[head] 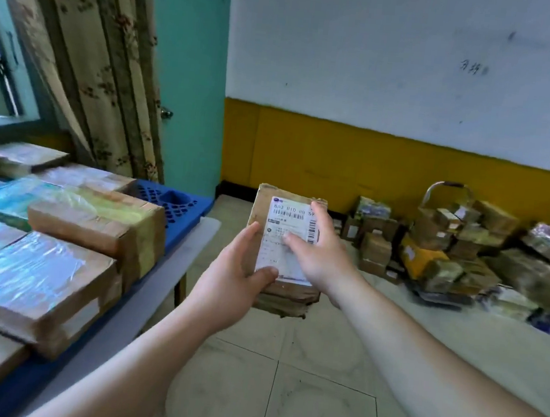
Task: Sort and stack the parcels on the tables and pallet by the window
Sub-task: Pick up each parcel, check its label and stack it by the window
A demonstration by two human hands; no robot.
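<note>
The parcel [280,293] held up in front of the person is a small, flat brown cardboard packet, wrapped in clear tape, with creased and slightly dented edges and a second layer of card showing along its lower end. A white shipping label [289,240] covers most of its upper face, printed with a row of large digits near the top, barcodes below and along the right edge, and fine text too blurred to read. The left hand [232,285] grips the packet from its lower left: the thumb lies across the bottom corner of the label, a finger runs up the left edge, and the palm sits beneath. The right hand [321,253] comes in from the right with its fingers laid nearly straight over the label, fingertips reaching the upper right corner and the middle of the label; whether its thumb curls under the packet cannot be told. The parcel is in the air above the tiled floor [316,397], between the two hands. To the left of the left hand, larger taped parcels [41,283] lie stacked on a blue pallet [180,206] that rests on a pale table [144,300] under the window [0,81] and its patterned curtain [111,75]. Well beyond the right hand, a heap of brown parcels [458,246] lies on the floor against the yellow and white wall [372,160].
</note>
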